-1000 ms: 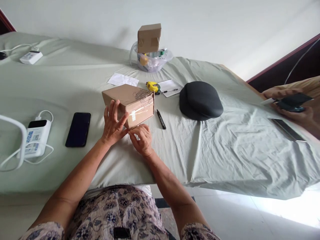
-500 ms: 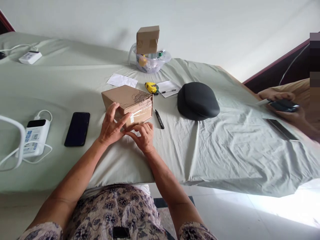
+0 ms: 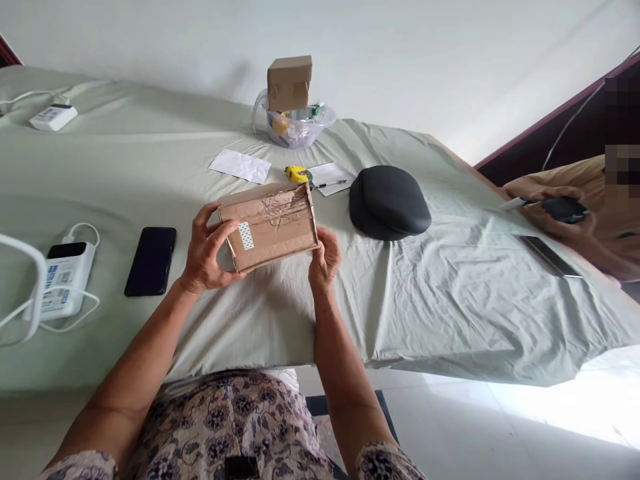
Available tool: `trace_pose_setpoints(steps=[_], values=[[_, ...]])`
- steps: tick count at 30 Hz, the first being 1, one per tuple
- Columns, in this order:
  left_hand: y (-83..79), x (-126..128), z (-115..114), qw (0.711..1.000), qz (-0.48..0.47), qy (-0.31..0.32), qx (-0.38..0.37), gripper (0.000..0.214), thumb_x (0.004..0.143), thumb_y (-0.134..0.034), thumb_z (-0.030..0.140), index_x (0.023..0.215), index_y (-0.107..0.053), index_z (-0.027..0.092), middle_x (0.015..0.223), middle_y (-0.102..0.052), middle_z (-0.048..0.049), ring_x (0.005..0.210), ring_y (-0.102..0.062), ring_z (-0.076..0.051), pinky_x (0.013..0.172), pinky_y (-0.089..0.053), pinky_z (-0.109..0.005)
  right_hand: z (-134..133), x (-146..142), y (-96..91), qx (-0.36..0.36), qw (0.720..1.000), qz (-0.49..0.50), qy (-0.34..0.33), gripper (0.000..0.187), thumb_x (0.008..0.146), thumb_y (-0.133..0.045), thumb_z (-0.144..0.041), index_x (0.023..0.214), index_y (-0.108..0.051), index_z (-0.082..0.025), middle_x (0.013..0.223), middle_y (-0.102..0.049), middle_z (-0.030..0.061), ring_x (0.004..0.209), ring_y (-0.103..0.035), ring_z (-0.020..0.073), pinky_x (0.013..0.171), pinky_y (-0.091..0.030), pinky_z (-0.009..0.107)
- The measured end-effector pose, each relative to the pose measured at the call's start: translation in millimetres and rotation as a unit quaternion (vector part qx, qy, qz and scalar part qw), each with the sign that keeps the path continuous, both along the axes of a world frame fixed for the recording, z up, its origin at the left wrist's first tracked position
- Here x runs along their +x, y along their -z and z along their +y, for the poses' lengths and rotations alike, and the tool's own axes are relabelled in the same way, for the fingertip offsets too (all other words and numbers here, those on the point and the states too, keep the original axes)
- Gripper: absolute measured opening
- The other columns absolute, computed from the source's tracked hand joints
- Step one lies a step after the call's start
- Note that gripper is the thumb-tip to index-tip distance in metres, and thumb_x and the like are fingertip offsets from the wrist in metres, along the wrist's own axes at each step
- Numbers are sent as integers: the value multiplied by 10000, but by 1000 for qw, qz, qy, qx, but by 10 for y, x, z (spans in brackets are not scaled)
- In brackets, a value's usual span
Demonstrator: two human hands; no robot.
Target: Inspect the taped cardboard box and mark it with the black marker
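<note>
A brown cardboard box is held between my two hands, tilted so that a taped, scribbled side faces me. A small white patterned sticker is on that side. My left hand grips the box's left end, fingers at the upper corner and thumb below. At the right end, my right hand is closed on the lower right corner, its fingers partly hidden behind the box. Just beyond the box lie a yellow tape measure and a pen on white paper.
A black phone and a white power bank with cables lie left. A black case sits right. Behind, a small carton rests on a clear plastic basin. Another person's hands hold a dark object near a phone.
The box has been turned and tilted so its taped side faces me more fully. My right hand has moved from the box's lower front edge to its right end.
</note>
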State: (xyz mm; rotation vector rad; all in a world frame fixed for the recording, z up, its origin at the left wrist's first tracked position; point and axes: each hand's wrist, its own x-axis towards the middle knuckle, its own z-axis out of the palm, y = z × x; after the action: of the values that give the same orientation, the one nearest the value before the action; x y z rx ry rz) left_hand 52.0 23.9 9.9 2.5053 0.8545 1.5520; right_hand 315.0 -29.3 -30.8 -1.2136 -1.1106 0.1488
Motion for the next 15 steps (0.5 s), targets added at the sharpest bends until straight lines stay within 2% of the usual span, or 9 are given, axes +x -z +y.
trace_pose_setpoints(steps=[3,5,8,11,15], values=[[-19,26,-32,999,-17,21,29,981,540,-847,729,1335,-515,261,1476,-408,-175,1382,-452,-451,1096,-441,-663,-3,-51,31,8,997,60,-53,535,910,-474,-709,972,-702,-228,958,-708,60,909,-666,225,867,-535,396],[-18,39,-40,998,-42,41,33,1008,546,-848,728,1372,-492,271,1470,-411,-168,1370,-468,-431,1093,-456,-632,-4,-76,43,0,995,75,-61,530,913,-475,-702,976,-714,-233,976,-717,56,931,-668,226,891,-535,399],[-1,41,-25,993,-106,50,-34,1008,597,-809,756,1416,-450,292,1458,-415,-153,1366,-477,-395,1069,-496,-563,4,-78,36,-36,995,72,-61,458,908,-547,-643,1000,-731,-235,1032,-732,57,1028,-666,233,987,-511,424],[24,41,22,972,-188,82,-117,1000,630,-770,788,1441,-425,316,1425,-461,-126,1332,-513,-351,1077,-497,-513,22,-54,26,-66,993,79,-51,442,897,-589,-613,1063,-743,-234,1121,-742,73,1127,-648,245,1067,-467,457],[82,74,99,939,-281,105,-165,919,674,-761,753,1417,-460,304,1355,-535,-99,1260,-560,-309,1074,-494,-467,52,-41,50,-89,985,143,-42,513,887,-579,-633,1157,-717,-218,1196,-721,97,1139,-638,243,1029,-496,460]])
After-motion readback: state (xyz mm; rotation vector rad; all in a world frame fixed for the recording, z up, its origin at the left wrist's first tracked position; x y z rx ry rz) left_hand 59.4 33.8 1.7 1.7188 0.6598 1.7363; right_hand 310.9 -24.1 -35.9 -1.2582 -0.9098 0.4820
